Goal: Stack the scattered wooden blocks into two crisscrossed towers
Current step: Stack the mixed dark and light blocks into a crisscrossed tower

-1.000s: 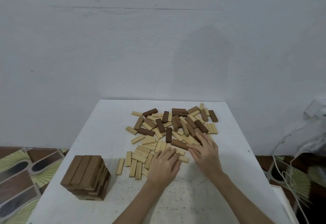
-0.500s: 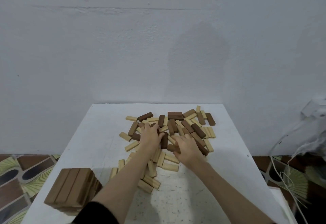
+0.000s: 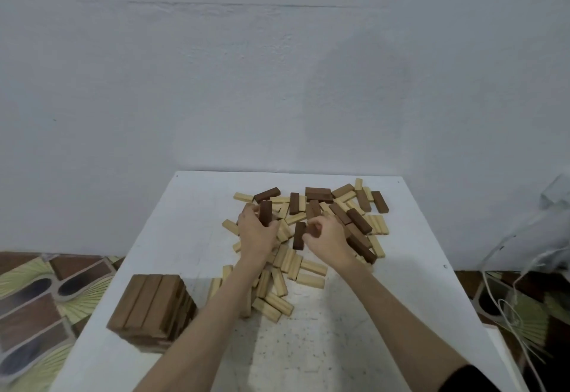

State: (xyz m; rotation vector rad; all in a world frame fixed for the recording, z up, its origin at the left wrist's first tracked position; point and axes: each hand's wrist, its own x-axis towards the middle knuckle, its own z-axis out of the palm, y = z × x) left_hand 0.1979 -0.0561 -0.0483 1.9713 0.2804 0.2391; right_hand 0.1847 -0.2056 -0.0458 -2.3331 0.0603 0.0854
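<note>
Centrally, rectangular light and dark wooden blocks (image 3: 311, 231) lay scattered on the speckled white table (image 3: 308, 345). Left hand (image 3: 256, 234) gripped a dark block (image 3: 265, 213); right hand (image 3: 327, 240) fingers curled round another, barely visible. Crisscrossed dark tower (image 3: 151, 311) stood near-left.

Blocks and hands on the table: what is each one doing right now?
Tower: stacked, standing at the table's near left.
Loose blocks: scattered flat in a pile.
Left hand: grips a dark block, tilted up.
Right hand: fingers curled on another dark block.
</note>
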